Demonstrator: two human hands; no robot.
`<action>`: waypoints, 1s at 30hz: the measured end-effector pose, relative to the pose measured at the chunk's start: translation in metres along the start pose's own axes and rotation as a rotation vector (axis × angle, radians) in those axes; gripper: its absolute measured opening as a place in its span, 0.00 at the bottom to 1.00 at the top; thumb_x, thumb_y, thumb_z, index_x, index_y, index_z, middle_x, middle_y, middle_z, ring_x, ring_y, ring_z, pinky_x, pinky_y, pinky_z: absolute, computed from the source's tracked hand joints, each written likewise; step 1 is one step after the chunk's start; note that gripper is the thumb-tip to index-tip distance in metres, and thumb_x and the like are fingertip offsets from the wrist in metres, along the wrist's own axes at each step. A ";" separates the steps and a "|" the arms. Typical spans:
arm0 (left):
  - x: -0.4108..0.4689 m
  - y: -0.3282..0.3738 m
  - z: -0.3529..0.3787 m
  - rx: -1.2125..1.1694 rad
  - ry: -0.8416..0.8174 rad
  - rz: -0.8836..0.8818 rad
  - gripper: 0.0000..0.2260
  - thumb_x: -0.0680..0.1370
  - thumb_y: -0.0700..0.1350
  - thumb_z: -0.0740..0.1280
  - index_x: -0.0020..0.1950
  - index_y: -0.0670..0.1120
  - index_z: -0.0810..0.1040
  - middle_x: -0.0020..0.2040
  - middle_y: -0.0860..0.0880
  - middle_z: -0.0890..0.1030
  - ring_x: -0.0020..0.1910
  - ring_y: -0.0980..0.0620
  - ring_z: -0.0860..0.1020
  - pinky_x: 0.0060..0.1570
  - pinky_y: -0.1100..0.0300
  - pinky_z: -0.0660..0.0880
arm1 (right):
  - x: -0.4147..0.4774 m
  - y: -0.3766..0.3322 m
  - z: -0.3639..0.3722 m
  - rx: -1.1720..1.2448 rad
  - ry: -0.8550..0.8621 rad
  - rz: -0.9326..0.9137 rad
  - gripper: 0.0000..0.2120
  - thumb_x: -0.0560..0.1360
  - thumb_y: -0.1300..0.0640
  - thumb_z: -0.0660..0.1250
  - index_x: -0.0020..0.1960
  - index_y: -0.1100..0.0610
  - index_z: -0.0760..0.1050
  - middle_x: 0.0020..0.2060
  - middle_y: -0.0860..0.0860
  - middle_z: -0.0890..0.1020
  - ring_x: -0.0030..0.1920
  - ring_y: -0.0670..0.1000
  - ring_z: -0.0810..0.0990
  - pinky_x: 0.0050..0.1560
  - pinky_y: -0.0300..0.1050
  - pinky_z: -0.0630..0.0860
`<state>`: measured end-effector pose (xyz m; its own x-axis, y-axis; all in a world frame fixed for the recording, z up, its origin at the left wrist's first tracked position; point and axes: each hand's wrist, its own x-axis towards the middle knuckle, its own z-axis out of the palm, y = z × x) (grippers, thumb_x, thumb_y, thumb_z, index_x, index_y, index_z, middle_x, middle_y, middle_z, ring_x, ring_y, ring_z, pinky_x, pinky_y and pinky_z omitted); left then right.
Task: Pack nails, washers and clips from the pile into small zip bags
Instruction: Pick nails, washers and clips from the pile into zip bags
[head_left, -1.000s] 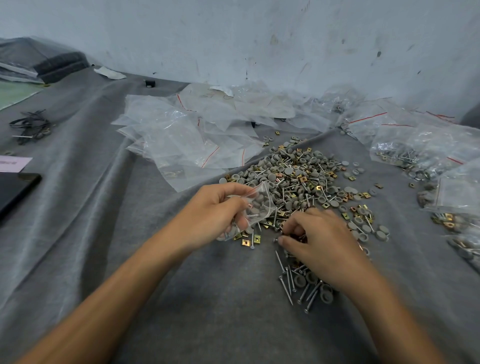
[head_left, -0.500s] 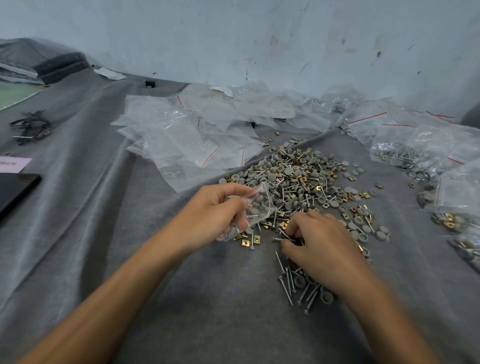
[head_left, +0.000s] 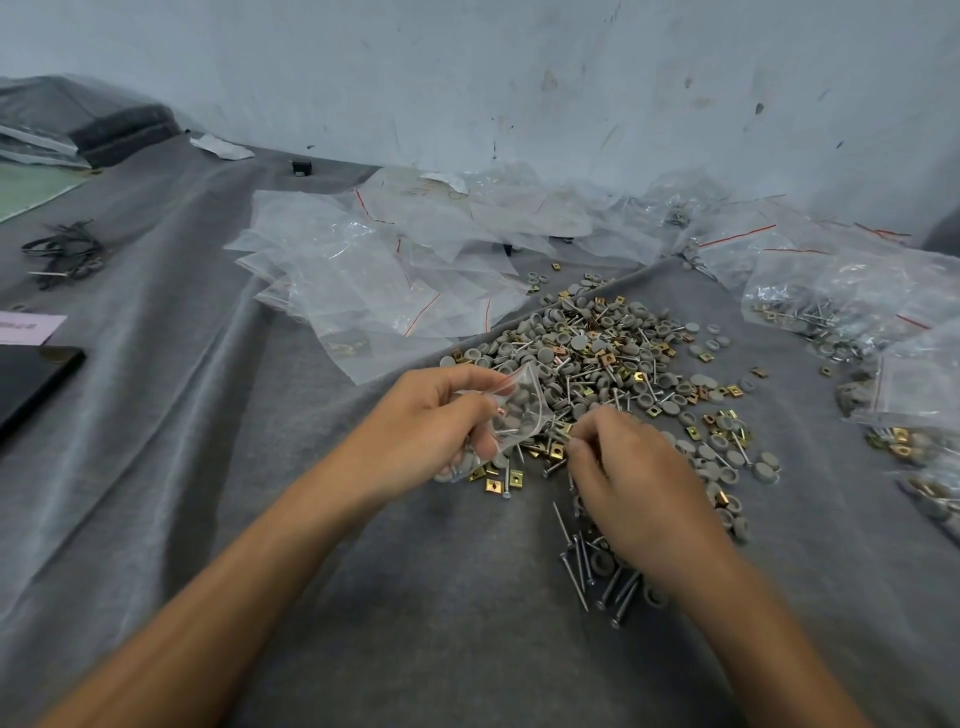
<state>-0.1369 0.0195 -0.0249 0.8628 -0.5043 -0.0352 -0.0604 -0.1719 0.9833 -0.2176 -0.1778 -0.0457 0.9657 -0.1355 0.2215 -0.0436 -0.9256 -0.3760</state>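
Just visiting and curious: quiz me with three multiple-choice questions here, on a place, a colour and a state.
1. Where do the empty bags lie from the pile? A) beyond it, leftward B) beneath it C) in a box
2. What colour are the square clips? A) blue B) gold C) white
3. What is the left hand doing? A) lying flat B) holding a small bag C) pointing
1 A: they spread behind the pile's left. 2 B: they glint gold. 3 B: its fingers pinch it.

Grey cloth (head_left: 208, 467) over surface — black tablet (head_left: 31, 384) left edge, pink paper (head_left: 31, 327) beside, black wires (head_left: 65, 252) beyond.
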 end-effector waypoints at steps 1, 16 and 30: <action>0.000 0.000 0.000 0.000 -0.001 -0.001 0.13 0.83 0.40 0.62 0.58 0.54 0.82 0.32 0.48 0.82 0.25 0.58 0.70 0.24 0.67 0.68 | 0.001 0.001 -0.001 0.043 0.035 -0.001 0.06 0.83 0.49 0.57 0.48 0.46 0.69 0.39 0.43 0.75 0.40 0.45 0.74 0.40 0.48 0.70; 0.000 0.001 0.001 0.040 -0.016 -0.009 0.13 0.83 0.41 0.62 0.58 0.56 0.81 0.33 0.48 0.82 0.26 0.57 0.70 0.25 0.66 0.67 | -0.001 -0.009 -0.004 0.491 0.256 -0.107 0.05 0.84 0.50 0.58 0.52 0.44 0.71 0.36 0.41 0.76 0.32 0.44 0.73 0.33 0.33 0.67; -0.002 0.005 0.002 0.036 -0.011 -0.013 0.13 0.83 0.40 0.62 0.59 0.55 0.81 0.32 0.49 0.81 0.26 0.56 0.70 0.25 0.66 0.67 | -0.002 -0.012 -0.001 0.494 0.311 -0.129 0.08 0.83 0.54 0.62 0.60 0.47 0.76 0.43 0.40 0.82 0.46 0.44 0.81 0.41 0.35 0.75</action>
<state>-0.1399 0.0180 -0.0207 0.8579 -0.5113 -0.0499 -0.0678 -0.2089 0.9756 -0.2189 -0.1670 -0.0405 0.8315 -0.1990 0.5187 0.2657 -0.6774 -0.6859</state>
